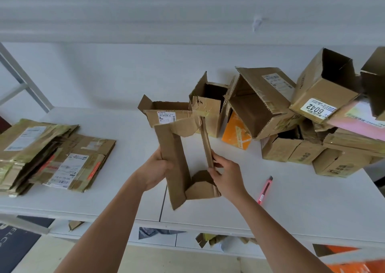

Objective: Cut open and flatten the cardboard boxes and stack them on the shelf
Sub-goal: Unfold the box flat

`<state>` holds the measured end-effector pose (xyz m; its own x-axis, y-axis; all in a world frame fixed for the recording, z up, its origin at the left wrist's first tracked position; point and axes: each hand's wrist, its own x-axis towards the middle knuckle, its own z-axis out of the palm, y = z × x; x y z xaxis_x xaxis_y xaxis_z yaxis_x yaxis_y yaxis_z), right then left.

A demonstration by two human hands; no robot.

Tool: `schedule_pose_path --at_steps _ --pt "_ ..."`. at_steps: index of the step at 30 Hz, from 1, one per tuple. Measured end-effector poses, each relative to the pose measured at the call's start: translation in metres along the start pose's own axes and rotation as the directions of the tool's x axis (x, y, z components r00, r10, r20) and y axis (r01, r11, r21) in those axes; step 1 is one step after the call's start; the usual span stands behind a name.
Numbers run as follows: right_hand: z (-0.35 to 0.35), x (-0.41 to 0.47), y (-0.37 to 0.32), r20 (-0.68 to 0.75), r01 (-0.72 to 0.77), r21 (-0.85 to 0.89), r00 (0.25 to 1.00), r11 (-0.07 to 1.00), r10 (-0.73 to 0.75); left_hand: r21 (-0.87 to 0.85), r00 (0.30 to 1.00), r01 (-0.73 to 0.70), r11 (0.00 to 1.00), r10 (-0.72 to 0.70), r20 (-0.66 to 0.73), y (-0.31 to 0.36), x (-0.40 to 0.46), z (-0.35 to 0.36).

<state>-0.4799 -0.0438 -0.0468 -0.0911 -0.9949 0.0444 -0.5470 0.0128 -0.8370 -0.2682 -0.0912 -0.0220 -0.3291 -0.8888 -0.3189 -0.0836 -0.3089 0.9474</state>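
A cut-open box [177,160] was held up over the middle of the shelf [291,199], with the left hand [155,171] on its left side and the right hand [226,173] on its right side. A stack of flat boxes [48,156] was laid far to the left on the shelf. A pile of open boxes [302,118] was heaped behind and to the right. A knife [264,190] was left lying on the shelf just right of the right hand.

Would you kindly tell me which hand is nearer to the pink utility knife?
Right. The right hand grips the box just left of the knife; the left hand is farther left.
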Motion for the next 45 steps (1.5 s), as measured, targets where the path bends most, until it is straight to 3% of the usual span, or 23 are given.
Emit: schedule_pose_path --at_steps 4,7,8,10,13,15,17,19,22,27,31,33,35,38,40,43,45 --pt "-0.005 -0.002 0.002 0.005 -0.020 0.022 1.000 1.000 0.020 -0.044 0.994 -0.022 0.999 0.017 -0.109 -0.009 -0.005 0.006" --pt "-0.007 -0.001 0.000 -0.027 0.009 -0.011 1.000 1.000 -0.010 -0.066 0.949 -0.088 0.994 0.064 -0.308 -0.012 -0.004 0.011" --pt "-0.008 0.000 -0.002 -0.025 0.026 -0.043 0.999 0.999 -0.027 -0.023 0.911 -0.099 0.995 0.081 -0.403 -0.012 -0.005 0.011" --pt "-0.011 0.002 -0.006 -0.005 0.093 -0.163 0.995 0.982 -0.095 0.271 0.818 -0.081 0.959 0.220 -0.532 -0.010 -0.007 0.007" --pt "-0.013 0.004 -0.021 0.004 0.258 -0.369 0.961 0.893 -0.276 0.691 0.737 0.058 0.721 0.436 -0.517 -0.010 -0.007 0.000" --pt "-0.013 0.009 -0.032 0.042 0.371 -0.461 0.916 0.806 -0.398 0.773 0.724 0.173 0.610 0.453 -0.520 -0.013 -0.007 -0.002" --pt "-0.012 0.014 -0.036 0.093 0.425 -0.504 0.892 0.752 -0.442 0.718 0.758 0.194 0.668 0.363 -0.543 -0.019 -0.007 -0.004" --pt "-0.008 0.016 -0.026 0.152 0.424 -0.489 0.902 0.763 -0.404 0.665 0.796 0.177 0.726 0.292 -0.530 -0.030 -0.008 -0.004" --pt "-0.003 0.016 -0.006 0.186 0.383 -0.389 0.924 0.838 -0.335 0.682 0.819 0.161 0.714 0.289 -0.496 -0.049 -0.014 -0.005" --pt "0.004 0.002 0.003 -0.116 0.303 -0.278 0.931 0.912 -0.345 0.679 0.808 0.185 0.711 0.284 -0.517 -0.055 -0.013 -0.007" --pt "0.011 -0.023 0.010 -0.407 0.086 -0.193 0.899 0.977 -0.160 0.664 0.801 0.189 0.723 0.277 -0.531 -0.056 -0.010 -0.007" --pt "0.015 -0.033 0.015 -0.442 0.027 -0.086 0.895 0.996 -0.063 0.651 0.799 0.197 0.733 0.265 -0.540 -0.059 -0.009 -0.007" --pt "0.019 -0.039 0.019 -0.378 -0.026 0.065 0.925 0.998 0.048 0.639 0.798 0.197 0.744 0.256 -0.545 -0.062 -0.009 -0.006" --pt "0.018 -0.042 0.019 -0.212 -0.123 0.255 0.961 0.959 0.179 0.562 0.809 0.151 0.813 0.225 -0.543 -0.063 -0.009 -0.007" --pt "0.014 -0.041 0.020 -0.151 -0.099 0.218 0.980 0.971 0.133 0.407 0.826 0.084 0.909 0.165 -0.539 -0.060 -0.009 -0.008" --pt "0.004 -0.037 0.020 -0.088 -0.002 0.121 0.996 0.993 0.013 -0.021 0.870 0.015 1.000 -0.024 -0.492 -0.052 -0.014 -0.013" --pt "-0.005 -0.031 0.023 -0.041 0.061 0.084 0.997 0.995 -0.058 -0.371 0.904 0.023 0.928 -0.178 -0.388 -0.052 -0.020 -0.025"
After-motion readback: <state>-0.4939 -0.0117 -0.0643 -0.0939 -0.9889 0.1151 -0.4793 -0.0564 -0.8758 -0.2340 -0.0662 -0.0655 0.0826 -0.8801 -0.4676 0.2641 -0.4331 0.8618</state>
